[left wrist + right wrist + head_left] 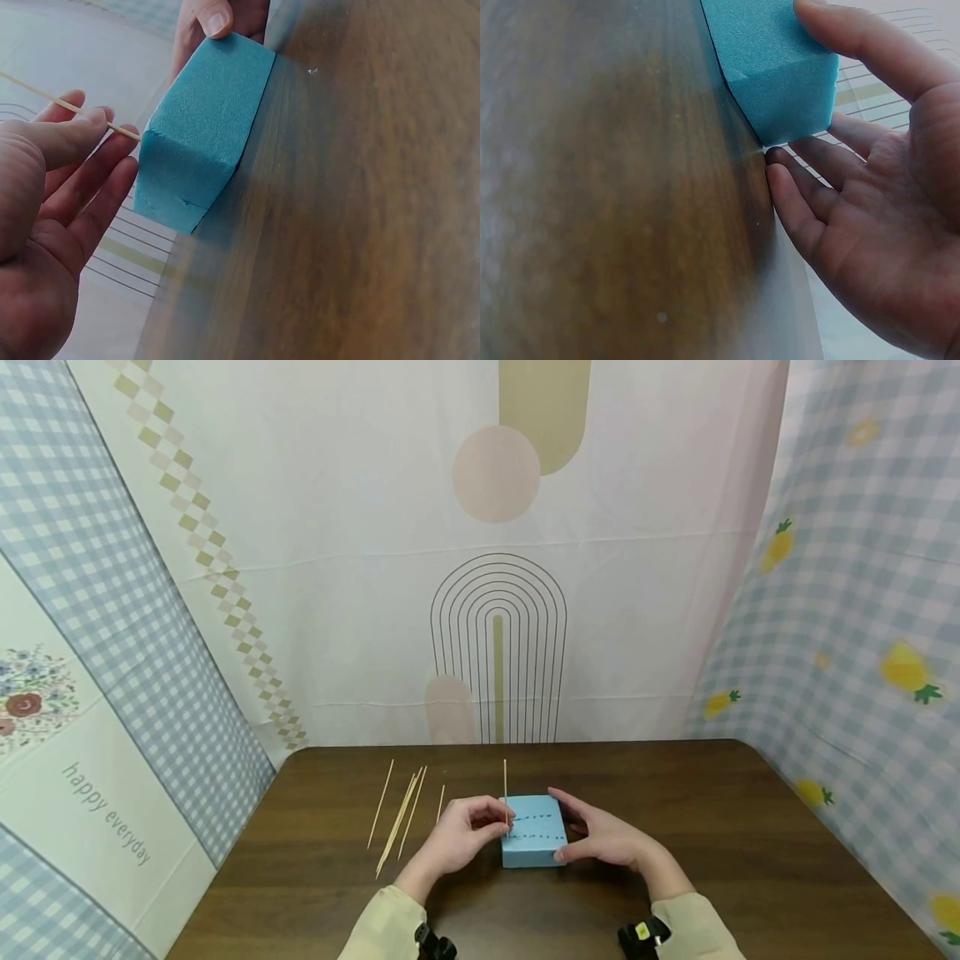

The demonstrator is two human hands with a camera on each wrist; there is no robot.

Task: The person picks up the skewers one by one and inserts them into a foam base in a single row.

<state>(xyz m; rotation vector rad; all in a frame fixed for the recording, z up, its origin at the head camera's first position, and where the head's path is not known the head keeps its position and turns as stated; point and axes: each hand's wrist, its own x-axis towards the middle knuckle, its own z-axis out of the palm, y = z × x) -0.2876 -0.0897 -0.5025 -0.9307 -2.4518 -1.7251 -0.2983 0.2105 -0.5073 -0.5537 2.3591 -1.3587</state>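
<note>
A light blue foam block (536,852) sits on the brown table, its top marked with two rows of small dark dots. My left hand (461,835) pinches a thin wooden skewer (505,777) between thumb and fingertips. The skewer stands upright, its lower end at the block's top near the left edge; whether it goes into the foam I cannot tell. My right hand (606,837) holds the block's right side, thumb on the near corner and fingers round toward the back. In the right wrist view, that thumb presses the foam block (780,75) while the lower fingers lie beside it.
Several loose skewers (397,822) lie on the table (315,893) left of my left hand. One more skewer (440,803) lies just beyond that hand. A white patterned cloth (360,635) hangs behind the table, with checked cloth (840,635) at the right.
</note>
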